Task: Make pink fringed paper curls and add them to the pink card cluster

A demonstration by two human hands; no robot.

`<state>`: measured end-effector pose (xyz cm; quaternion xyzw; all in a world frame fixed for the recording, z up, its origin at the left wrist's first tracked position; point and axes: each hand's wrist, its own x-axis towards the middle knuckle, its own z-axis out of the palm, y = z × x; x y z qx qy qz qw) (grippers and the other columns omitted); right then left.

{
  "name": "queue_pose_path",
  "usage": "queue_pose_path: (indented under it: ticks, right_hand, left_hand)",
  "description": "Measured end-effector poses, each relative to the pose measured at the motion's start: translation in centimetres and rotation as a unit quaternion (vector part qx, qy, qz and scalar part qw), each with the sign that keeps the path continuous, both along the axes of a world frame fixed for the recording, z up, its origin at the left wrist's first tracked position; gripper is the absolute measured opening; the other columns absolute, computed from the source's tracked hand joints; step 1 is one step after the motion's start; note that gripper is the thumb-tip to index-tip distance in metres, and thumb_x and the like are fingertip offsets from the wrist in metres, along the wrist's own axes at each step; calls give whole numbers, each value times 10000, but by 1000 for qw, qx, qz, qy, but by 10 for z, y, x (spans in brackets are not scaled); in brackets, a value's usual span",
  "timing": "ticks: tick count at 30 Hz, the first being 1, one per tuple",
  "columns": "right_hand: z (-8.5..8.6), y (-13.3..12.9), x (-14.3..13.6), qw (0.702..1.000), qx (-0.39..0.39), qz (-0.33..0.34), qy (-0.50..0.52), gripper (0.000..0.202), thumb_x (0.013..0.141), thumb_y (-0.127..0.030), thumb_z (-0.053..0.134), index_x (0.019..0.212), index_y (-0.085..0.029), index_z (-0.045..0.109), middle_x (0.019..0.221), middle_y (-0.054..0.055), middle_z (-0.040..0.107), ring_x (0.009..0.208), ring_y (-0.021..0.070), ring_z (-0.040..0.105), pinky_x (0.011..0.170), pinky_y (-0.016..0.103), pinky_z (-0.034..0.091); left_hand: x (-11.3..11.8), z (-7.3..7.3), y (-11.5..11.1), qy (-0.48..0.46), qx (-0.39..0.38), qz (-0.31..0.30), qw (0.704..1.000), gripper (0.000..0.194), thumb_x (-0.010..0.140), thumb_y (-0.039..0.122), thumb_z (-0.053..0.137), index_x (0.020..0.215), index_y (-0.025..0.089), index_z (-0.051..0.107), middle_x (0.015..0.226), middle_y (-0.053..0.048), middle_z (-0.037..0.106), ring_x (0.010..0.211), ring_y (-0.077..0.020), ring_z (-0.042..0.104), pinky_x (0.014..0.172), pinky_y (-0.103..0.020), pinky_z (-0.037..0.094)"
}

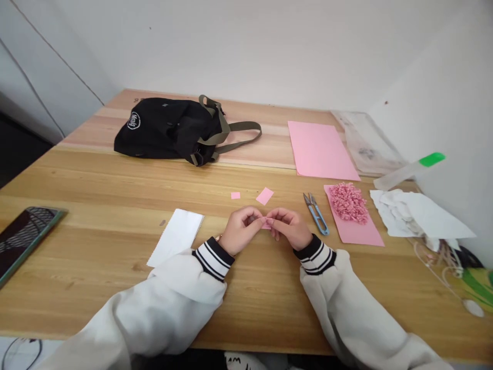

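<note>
My left hand (242, 229) and my right hand (289, 227) meet at the middle of the wooden table, each pinching a small pink paper piece (266, 225) between thumb and fingers. Just beyond them lie a small pink rectangle (235, 195) and a larger pink piece (265, 196). Blue-handled snips (316, 215) rest to the right of my right hand, blades pointing away. Farther right, a pile of small pink pieces (349, 203) sits on a pink sheet (360, 234). A white paper or cloth (176, 236) lies left of my left hand.
A black bag (165, 128) with green straps lies at the back left. Pink sheets (321, 150) and a clear plastic bag (370, 144) are at the back right. A phone (26, 234) lies far left. White scraps (419, 213) and a green-ended clear strip (408, 172) are at right.
</note>
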<state>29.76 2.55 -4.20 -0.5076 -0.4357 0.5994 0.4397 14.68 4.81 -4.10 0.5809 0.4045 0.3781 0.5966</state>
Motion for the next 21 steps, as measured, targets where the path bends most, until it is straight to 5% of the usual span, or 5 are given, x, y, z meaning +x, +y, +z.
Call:
queue_pose_path:
  ticks: [21]
  right_hand:
    - [-2, 1, 0, 999, 20, -1, 31, 258, 648, -401, 671, 693, -157, 599, 422, -53, 532, 344, 69, 454, 347, 189, 348]
  left_hand:
    - [0, -2, 2, 23, 32, -6, 999, 250, 705, 359, 611, 625, 144, 512, 584, 23, 480, 566, -88, 412, 565, -228, 338]
